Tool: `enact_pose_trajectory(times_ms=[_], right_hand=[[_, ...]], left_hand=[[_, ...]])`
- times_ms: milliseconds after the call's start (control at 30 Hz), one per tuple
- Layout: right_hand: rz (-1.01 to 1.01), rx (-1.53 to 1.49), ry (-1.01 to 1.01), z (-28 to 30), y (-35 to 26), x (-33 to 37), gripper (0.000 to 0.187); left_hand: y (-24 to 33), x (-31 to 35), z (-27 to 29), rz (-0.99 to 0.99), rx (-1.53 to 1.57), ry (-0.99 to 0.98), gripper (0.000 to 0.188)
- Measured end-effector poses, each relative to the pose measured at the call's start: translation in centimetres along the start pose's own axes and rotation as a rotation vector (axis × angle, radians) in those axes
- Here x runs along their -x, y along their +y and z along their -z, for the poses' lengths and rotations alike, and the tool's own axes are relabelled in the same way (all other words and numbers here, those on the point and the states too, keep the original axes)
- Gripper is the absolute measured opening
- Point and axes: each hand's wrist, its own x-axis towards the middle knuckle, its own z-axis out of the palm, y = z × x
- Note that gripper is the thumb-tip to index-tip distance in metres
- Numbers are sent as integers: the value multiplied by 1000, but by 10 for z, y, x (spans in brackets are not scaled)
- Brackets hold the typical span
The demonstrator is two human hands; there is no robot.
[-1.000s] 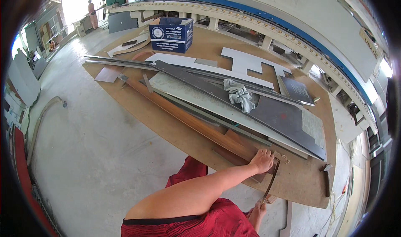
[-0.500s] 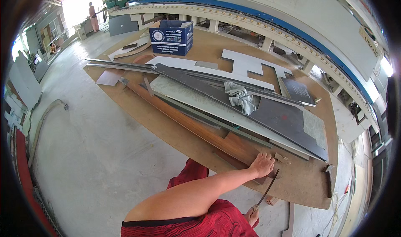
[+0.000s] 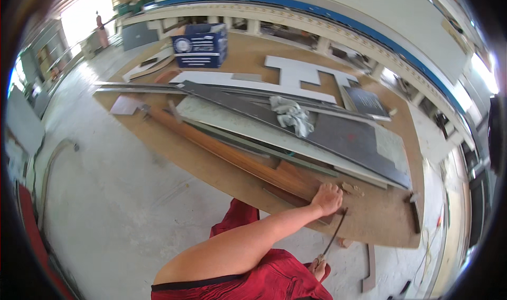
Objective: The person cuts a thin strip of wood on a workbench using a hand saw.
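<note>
My left hand (image 3: 327,198) is closed over the near right end of a long brown wood-grain strip (image 3: 222,152), which lies slantwise along the table's front edge. Low at the front, my right hand (image 3: 319,269) grips the pale handle of a long, thin, dark file-like tool (image 3: 335,233). The tool points up and to the right, its tip close to the end of the strip; motion blur hides whether they touch. A torn brown scrap (image 3: 353,189) lies just beyond my left hand.
Grey and white panels (image 3: 338,136) are stacked behind the strip, with a grey rag (image 3: 291,116) on them. A hammer (image 3: 414,213) lies at the table's right end, a blue box (image 3: 199,47) at the back. A long machine (image 3: 296,9) runs behind the table (image 3: 391,223).
The whole view has shifted slightly, so the table and its contents sit a little further left and up. Both hands keep their holds, and the tool stays near the strip's end.
</note>
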Motion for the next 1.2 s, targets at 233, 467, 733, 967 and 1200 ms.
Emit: enact_pose_trajectory(times_ms=[233, 467, 733, 967, 1200], right_hand=[[-468, 44, -324, 3, -71, -64, 24], [-282, 12, -157, 6, -41, -7, 21], [-597, -134, -336, 9, -114, -88, 23], [-331, 86, -245, 11, -49, -11, 19], [-547, -144, -311, -4, -107, -83, 17]], left_hand=[[-17, 1, -3, 26, 7, 29, 25], [-6, -1, -10, -4, -20, 3, 26], [-13, 1, -15, 18, -17, 77, 26], [-11, -2, -15, 3, -29, 73, 27], [-17, 2, -13, 15, -13, 70, 25]])
